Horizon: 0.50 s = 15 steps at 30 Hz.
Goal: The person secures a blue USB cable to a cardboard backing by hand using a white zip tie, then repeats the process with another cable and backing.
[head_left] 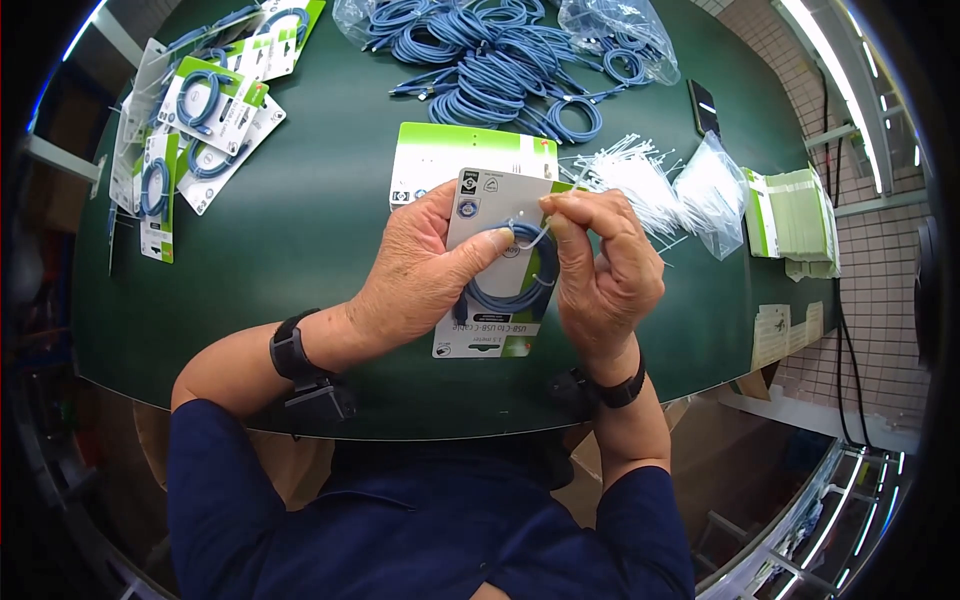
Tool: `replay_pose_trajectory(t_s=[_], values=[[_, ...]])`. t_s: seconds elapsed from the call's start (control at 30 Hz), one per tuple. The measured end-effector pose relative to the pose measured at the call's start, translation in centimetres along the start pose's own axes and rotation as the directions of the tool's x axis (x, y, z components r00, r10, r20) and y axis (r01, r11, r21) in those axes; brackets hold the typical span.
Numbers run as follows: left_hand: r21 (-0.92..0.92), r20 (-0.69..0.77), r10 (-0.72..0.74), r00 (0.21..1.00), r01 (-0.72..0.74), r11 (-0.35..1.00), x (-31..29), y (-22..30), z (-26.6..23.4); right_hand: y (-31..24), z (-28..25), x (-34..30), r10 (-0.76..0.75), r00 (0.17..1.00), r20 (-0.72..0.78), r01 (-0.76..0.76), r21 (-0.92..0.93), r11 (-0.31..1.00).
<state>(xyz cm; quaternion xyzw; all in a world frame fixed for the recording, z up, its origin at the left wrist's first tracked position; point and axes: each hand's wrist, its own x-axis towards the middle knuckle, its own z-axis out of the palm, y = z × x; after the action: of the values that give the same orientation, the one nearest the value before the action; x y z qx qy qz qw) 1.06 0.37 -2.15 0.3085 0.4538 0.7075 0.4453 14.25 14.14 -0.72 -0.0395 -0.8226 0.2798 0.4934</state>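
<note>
- At 10 o'clock on the green table (320, 230), a pile of finished cable packs (200, 100) is lying fanned out, each card carrying 1 blue coil.
- At 9 o'clock of centre, the left hand (420, 270) is gripping the backing card (495, 265) along its left edge, the thumb pressing across the card face onto the coiled blue cable (520, 280). A black wrist strap (295, 355) is sitting on that forearm.
- The backing card is being held at picture centre, just above the table, tilted slightly, with the blue cable lying against its front.
- Directly at 12 o'clock of the card, a stack of blank cards (470, 150) is resting flat on the table.
- Further toward 12 o'clock, loose blue cables (500, 60) are lying heaped, partly in clear bags.
- At 3 o'clock of the card, the right hand (600, 270) is pinching a thin white tie (535, 235) between thumb and forefinger, the other fingers curling closed.
- At 2 o'clock, a heap of white ties (640, 180) is lying beside a clear bag (715, 195).
- At 3 o'clock by the table edge, a stack of green-edged sheets (795, 215) is resting.
</note>
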Motion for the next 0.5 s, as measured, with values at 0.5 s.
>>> replay_pose_trajectory(t_s=[0.5], values=[[0.046,0.027,0.022,0.999,-0.023,0.999,0.0,0.5,-0.1,-0.9,-1.5,-0.5,-0.236,0.958,0.165,0.261,-0.146,0.954]])
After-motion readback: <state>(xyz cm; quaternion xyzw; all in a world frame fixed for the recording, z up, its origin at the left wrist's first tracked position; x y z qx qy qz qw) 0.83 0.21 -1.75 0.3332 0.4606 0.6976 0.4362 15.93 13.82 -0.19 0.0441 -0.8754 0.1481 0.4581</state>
